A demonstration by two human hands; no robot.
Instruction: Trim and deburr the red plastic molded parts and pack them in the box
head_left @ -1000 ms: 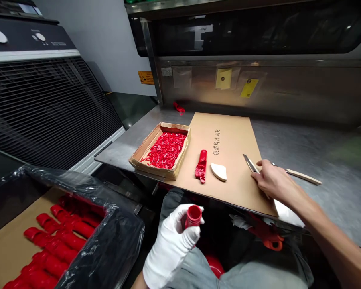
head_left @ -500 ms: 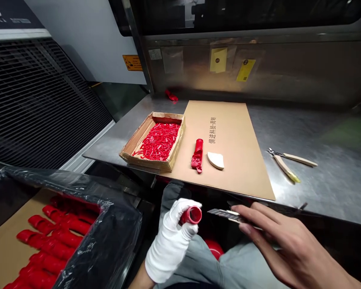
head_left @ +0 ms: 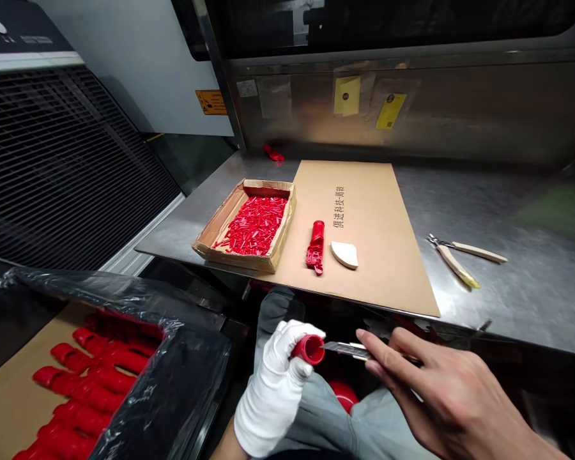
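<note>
My left hand (head_left: pixel 273 386), in a white glove, is wrapped round a red tubular part (head_left: pixel 313 349) whose open round end faces up and toward the camera. My bare right hand (head_left: pixel 431 377) pinches a utility knife (head_left: pixel 354 350). The tip of its blade is at the right rim of the red tube; whether it touches cannot be made out. Past my hands, another red part (head_left: pixel 315 248) lies on the cardboard sheet (head_left: pixel 378 211), beside a whitish wedge-shaped piece (head_left: pixel 344 254).
A cardboard box (head_left: pixel 278 252) of small red scraps stands left of the sheet. Nippers (head_left: pixel 455 259) lie open on the metal table (head_left: pixel 522 294). At lower left, a bin lined with black plastic (head_left: pixel 172 383) holds several red parts. A red piece (head_left: pixel 273 154) lies farther back.
The knife in my right hand has moved left, and its tip is now at the tube's rim. My left hand and the tube have shifted slightly down and right.
</note>
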